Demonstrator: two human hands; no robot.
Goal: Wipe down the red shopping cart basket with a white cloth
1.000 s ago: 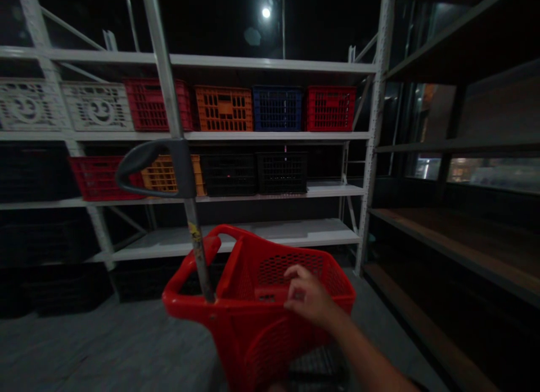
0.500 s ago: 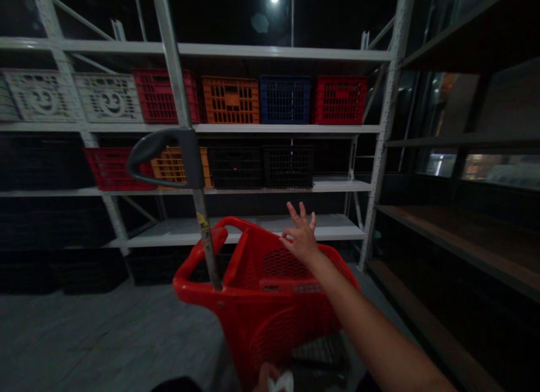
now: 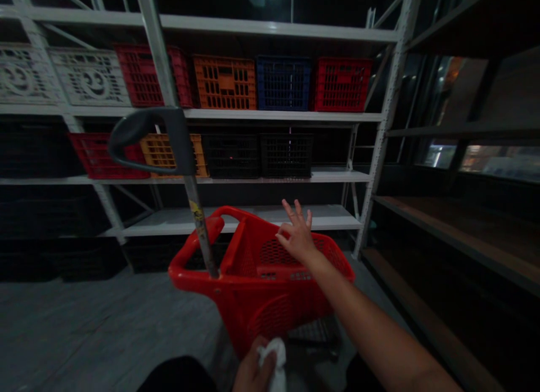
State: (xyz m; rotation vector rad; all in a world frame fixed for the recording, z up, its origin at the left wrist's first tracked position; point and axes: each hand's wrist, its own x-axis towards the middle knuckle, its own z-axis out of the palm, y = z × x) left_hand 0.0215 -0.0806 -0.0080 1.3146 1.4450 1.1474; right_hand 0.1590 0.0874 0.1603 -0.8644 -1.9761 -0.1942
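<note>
My right hand (image 3: pixel 297 237) is raised over the basket of a red plastic shopping cart (image 3: pixel 240 295). Three of its fingers are spread upward, while the thumb and forefinger curl close together, with nothing visible between them. Low at the bottom edge, my left hand (image 3: pixel 253 369) is closed around a crumpled white cloth or tissue (image 3: pixel 276 358), in front of the cart's near side. A metal pole (image 3: pixel 201 229) with a dark grey loop handle (image 3: pixel 179 142) rises at the cart's push-bar end. The basket's visible inside holds nothing that I can make out.
White metal shelving (image 3: pixel 270 115) stands behind the cart. It bears an orange crate (image 3: pixel 225 82), a blue crate (image 3: pixel 283 82), a red crate (image 3: pixel 342 84) and several white, yellow and black ones. Darker shelves (image 3: pixel 455 220) run along the right. Grey floor (image 3: pixel 84 324) lies at left.
The view has tilted down, so shelves and cart sit higher in the picture. My left hand with the white cloth has come further into view. My right hand keeps its pose.
</note>
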